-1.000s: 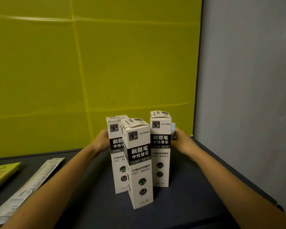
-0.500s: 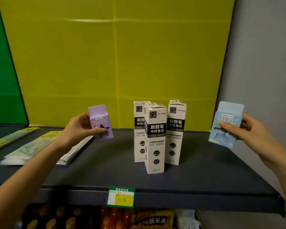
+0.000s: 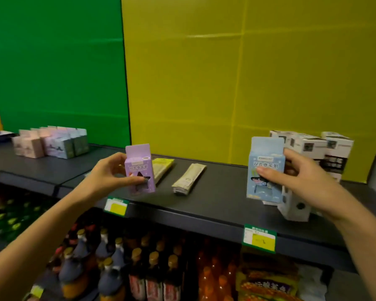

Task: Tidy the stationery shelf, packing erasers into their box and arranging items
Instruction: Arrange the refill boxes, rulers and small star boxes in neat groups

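Observation:
My left hand [image 3: 108, 173] grips a small purple box [image 3: 139, 168] with a star-shaped window, held upright just above the front of the dark shelf [image 3: 217, 203]. A light blue box [image 3: 264, 168] of the same kind is pinched in my right hand [image 3: 295, 177], in front of three tall white refill boxes [image 3: 313, 153] standing at the right end of the shelf. Far left on the shelf stands a cluster of small pastel boxes [image 3: 52, 142].
Two flat packets [image 3: 189, 179] lie on the shelf between my hands, one partly behind the purple box. Green and yellow price tags [image 3: 259, 237] hang on the shelf's front edge. Bottles [image 3: 139, 268] and snack bags fill the lower shelf. A grey wall closes the right end.
Both hands drew back from behind the white refill boxes, each holding a small box. The view has since swung left and back, bringing the pastel boxes and lower shelf into sight.

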Tool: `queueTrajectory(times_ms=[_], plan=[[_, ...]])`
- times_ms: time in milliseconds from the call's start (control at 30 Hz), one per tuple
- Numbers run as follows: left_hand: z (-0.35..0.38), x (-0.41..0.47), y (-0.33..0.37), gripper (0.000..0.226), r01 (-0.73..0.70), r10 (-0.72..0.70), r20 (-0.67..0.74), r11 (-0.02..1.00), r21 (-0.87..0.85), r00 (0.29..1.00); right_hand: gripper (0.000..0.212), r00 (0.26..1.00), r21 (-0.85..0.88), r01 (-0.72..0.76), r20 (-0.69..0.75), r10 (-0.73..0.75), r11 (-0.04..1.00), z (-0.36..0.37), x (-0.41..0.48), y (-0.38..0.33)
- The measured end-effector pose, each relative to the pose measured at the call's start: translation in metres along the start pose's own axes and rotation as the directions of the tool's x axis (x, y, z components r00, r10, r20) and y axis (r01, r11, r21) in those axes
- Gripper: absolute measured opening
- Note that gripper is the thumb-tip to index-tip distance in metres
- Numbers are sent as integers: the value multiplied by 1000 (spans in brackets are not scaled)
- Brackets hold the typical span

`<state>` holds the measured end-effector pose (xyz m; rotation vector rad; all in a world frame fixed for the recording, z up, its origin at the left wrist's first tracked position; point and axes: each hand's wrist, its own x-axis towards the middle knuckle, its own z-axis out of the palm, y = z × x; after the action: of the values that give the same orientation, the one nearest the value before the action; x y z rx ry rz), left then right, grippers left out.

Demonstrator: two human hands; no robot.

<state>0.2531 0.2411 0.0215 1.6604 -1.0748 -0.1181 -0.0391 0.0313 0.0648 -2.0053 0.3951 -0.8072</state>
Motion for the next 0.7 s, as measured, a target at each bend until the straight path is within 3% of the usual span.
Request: queueTrajectory(times_ms=[233,333,500,700], plan=[[-139,-55,-44,47,88,-72,-101,983,159,992,26,982,111,-46,189,24,993,167,45,-17],[-193,-72,-63,54,136,-119,-112,978,160,987,27,967,120,-37,254,5,992,236,65,-30],[-263,-82,-85,88,179,-160,-114,967,182,980,36,934,78,-33,357,2,996,328,102,-57],[-318,-60,-123,80,196,-176,-103,951,239,979,46,904,-34,25,428,-8,999,411,156,-72]])
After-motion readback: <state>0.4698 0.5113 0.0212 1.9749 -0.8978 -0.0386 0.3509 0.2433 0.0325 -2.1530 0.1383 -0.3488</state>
